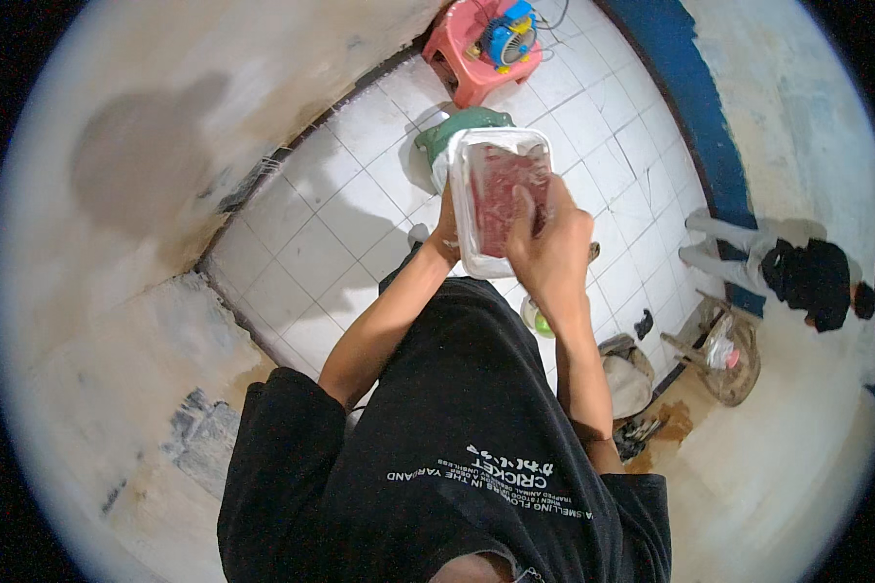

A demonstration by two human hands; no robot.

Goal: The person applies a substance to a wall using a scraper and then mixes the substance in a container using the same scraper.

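A white rectangular tray point(464, 199) is held up in front of my body, above the tiled floor. Inside it is a flat dark red surface point(496, 185) streaked with white; whether this is the tray's bottom or a separate plate I cannot tell. My left hand point(446, 236) grips the tray's left side, its fingers mostly hidden behind. Over the tray's right part lies my right hand point(551, 241), with the thumb across the red surface and the other fingers bent near the right rim. Blur hides what those fingers close on.
A green sack point(472, 120) stands on the floor behind the tray. Farther off, a pink plastic stool point(469, 80) carries a blue and yellow fan point(509, 41). Right of me are a pale bucket point(628, 381), a round seat point(727, 384) with a plastic bag, and a person point(815, 285).
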